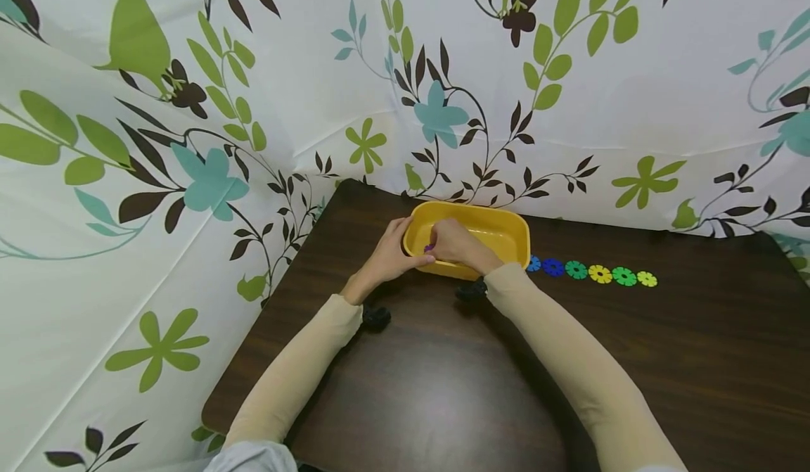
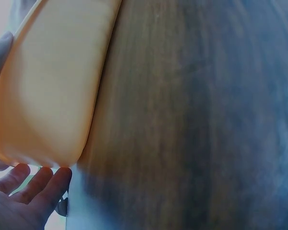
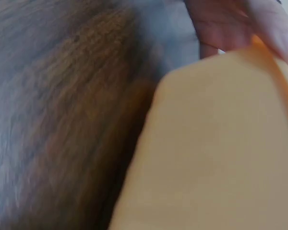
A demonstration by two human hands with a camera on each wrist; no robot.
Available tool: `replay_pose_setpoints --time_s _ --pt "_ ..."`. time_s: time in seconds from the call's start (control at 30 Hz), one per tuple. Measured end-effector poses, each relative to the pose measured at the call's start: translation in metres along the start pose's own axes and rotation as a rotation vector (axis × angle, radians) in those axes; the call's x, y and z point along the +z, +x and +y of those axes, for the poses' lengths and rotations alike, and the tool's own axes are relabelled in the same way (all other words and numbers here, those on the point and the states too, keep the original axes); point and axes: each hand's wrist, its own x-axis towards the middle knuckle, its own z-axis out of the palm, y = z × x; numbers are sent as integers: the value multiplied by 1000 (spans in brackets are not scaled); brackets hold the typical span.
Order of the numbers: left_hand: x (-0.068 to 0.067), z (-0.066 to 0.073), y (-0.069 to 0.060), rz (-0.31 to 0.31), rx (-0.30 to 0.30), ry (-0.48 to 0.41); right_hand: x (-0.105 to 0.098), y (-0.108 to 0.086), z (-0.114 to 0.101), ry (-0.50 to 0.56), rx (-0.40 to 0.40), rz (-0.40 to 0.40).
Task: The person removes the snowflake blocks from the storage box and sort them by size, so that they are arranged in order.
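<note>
A yellow plastic tub (image 1: pixel 519 236) stands near the back of the dark table. My left hand (image 1: pixel 387 254) grips its left end, thumb along the front rim; in the left wrist view the fingers of this left hand (image 2: pixel 31 196) press against the tub's end wall (image 2: pixel 43 96). My right hand (image 1: pixel 458 241) reaches inside the tub, fingers bent downward, with a small purple piece (image 1: pixel 429 248) at the fingertips. Only the outer wall of the tub (image 3: pixel 216 143) and part of a hand at its rim show in the right wrist view.
Right of the tub, a row of notched plastic discs lies on the table (image 1: pixel 696 345): blue discs (image 1: pixel 553 267), green discs (image 1: pixel 576 269) and yellow discs (image 1: pixel 600 273). A patterned cloth (image 1: pixel 285 106) hangs behind and to the left.
</note>
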Motion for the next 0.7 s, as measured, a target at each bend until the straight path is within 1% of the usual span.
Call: replay_pose_setpoints --time_s 0.07,0.2,0.43,0.7 --pt "0 1 0 -1 -4 1 -7 -10 -1 16 2 29" --pt "0 3 1 -6 -8 7 -15 -25 5 27 -1 94" --pt "0 4 0 -10 -25 -6 -33 -53 15 69 64 170" --pt "-1 2 -2 -14 -39 -18 -52 -88 34 45 62 263"
